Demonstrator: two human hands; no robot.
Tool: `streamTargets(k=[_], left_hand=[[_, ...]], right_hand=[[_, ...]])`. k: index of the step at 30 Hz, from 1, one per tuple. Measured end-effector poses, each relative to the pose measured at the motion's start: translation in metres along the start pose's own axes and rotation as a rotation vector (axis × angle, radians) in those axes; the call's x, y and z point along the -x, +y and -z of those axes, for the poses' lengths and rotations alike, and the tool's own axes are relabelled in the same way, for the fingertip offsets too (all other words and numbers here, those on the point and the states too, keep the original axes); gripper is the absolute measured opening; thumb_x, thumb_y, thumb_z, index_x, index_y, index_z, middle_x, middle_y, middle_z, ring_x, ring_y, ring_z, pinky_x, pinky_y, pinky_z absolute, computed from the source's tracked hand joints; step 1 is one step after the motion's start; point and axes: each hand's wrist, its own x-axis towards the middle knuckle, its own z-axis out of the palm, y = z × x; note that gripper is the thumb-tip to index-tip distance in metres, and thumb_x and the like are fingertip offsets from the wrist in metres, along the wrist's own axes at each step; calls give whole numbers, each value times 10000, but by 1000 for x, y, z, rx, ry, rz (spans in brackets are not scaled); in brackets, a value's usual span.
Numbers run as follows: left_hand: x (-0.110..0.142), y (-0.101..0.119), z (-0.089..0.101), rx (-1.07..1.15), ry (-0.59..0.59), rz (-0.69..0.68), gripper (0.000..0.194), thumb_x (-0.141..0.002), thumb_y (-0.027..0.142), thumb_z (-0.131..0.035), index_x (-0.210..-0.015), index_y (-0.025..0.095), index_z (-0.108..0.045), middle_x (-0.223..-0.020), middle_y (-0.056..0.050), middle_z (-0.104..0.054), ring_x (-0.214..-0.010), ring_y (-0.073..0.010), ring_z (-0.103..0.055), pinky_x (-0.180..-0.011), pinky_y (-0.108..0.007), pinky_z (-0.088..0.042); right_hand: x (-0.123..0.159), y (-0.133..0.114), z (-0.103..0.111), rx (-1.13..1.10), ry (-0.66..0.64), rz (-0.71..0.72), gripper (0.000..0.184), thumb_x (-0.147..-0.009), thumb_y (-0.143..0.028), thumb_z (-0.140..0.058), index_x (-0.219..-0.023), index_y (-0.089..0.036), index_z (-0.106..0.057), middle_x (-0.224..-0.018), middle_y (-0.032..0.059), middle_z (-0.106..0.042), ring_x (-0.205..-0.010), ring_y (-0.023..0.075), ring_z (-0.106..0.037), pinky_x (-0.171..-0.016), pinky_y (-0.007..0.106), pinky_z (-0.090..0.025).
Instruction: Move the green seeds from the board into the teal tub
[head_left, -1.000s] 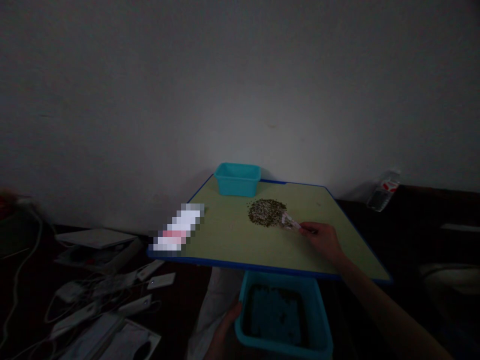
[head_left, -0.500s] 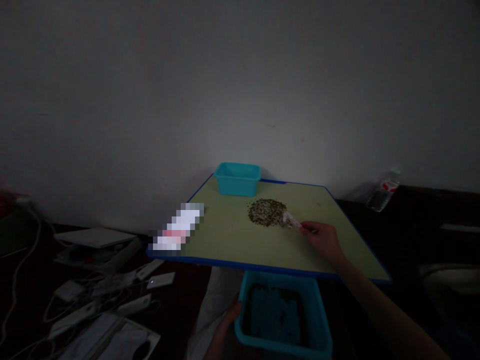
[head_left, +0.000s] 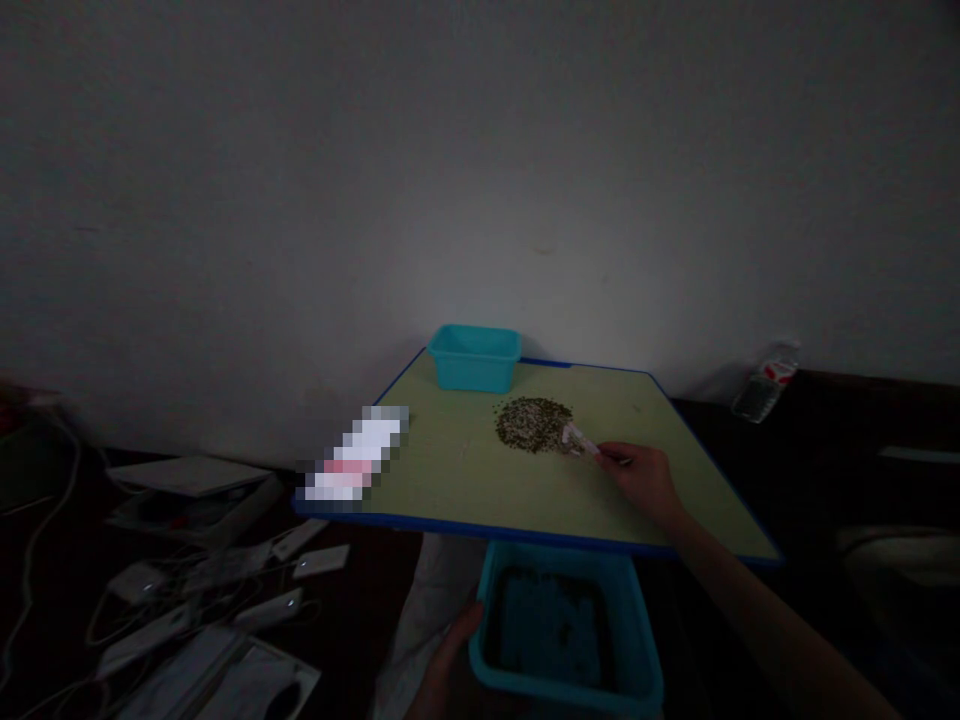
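Note:
A heap of small dark green grains lies on a pale green table with a blue edge. My right hand rests on the table, closed on a small pale scoop whose tip touches the heap's right side. Below the table's front edge my left hand grips the left rim of a teal tub that holds a few grains on its bottom.
A second teal tub stands at the table's far edge by the wall. A blurred white and pink item lies at the table's left. Cables and white devices cover the floor at left. A bottle lies at right.
The scoop and my right hand have shifted only slightly at the heap's right edge. My left hand keeps its hold on the tub.

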Motion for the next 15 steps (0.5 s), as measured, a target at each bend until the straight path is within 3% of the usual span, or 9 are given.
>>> streamTargets(k=[5,15], left_hand=[[2,1,-4,10,6,-11,662,-678,480,-544,-1277,239,-396,-1172,-133,-611,-1021,-386,-552,-733,-520,-463],[8,3,-10,-16,0,-2,598,-655,419,-607,-1202,203,-497,-955,-114,-710,-865,-356,-624,-640,-451,-492]], right_hand=[[0,2,-3,-8,-16,10,260,-741,-352,-509,-902,-263,-693,-829,-6,-701,-665,177,-641,-650,287,-497],[-1,-3,-5,8,-21,31,249,-754,-336,-505,-907,-272,-691,-833,-18,-700,-678,173,-645,-650,276,-496]])
